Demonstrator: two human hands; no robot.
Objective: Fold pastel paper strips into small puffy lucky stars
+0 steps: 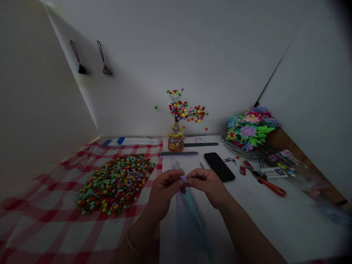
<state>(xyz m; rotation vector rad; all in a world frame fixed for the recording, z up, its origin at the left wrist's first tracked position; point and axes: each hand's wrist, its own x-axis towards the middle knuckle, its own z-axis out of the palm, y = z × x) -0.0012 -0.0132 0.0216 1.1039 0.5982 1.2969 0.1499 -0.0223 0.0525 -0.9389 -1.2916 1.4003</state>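
Observation:
My left hand (164, 189) and my right hand (209, 185) meet over the white table, fingers pinched together on a small lilac folded paper piece (183, 179). A bundle of pale paper strips (189, 212) lies on the table beneath and between my wrists. To the left, a heap of small coloured paper stars (117, 183) rests on the red-and-white checked cloth (41, 216). Behind my hands stands an orange-labelled bottle (175, 140) holding wire stems tipped with coloured stars (183, 108).
A black phone (219, 166) lies just right of my hands. Orange-handled scissors (271, 186), small black scissors (228, 160) and packets of strips (283, 161) are at the right. A basket of paper flowers (250, 128) sits at back right. Two tassels (92, 60) hang on the wall.

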